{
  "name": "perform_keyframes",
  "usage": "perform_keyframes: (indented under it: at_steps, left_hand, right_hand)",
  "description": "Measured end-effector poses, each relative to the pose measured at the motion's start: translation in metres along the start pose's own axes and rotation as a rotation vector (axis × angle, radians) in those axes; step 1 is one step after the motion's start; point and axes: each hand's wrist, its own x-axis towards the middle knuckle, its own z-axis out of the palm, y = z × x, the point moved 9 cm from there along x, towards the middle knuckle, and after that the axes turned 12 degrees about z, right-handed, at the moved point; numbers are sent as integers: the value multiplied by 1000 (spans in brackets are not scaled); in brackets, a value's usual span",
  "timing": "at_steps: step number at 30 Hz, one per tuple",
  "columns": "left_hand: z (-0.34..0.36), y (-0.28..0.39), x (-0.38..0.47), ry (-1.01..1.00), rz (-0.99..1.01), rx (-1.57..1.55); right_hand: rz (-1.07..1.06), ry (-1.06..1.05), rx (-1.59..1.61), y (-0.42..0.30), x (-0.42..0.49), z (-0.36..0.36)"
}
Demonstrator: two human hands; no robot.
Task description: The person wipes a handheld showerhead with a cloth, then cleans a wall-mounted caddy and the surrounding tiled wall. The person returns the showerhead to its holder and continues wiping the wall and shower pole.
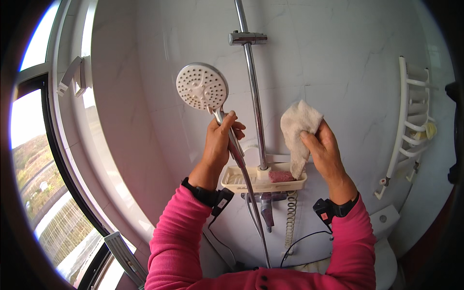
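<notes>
My left hand [219,139] grips the chrome handle of a hand shower, and the round white spray face [202,87] is turned toward me. From the handle's lower end a metal hose [252,195] hangs down past a cream plastic shelf [250,187]. A whitish, stained cloth [301,123] is pinched between the thumb and fingers of my right hand [322,146]. The cloth's lower tip hangs at the shelf's right end, beside a dark pink block [281,176] lying there. Cloth and shower head are apart.
A chrome riser rail [253,90] with an unoccupied holder bracket [247,38] runs up the marbled wall. Beneath the shelf are a mixer tap [266,210] and a coiled hose [291,217]. A white towel radiator [402,119] and a toilet [382,246] stand right; a window [47,174] is left.
</notes>
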Motion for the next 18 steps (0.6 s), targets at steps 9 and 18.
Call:
perform_keyframes:
  at_steps: [9, 18]
  left_hand:
    - [29, -62, 9, 107, -59, -257]
    - [45, -105, 14, -46, -83, -482]
  right_hand:
    - [-315, 416, -467, -28, 99, -40]
    - [-501, 585, -753, -71, 213, 47]
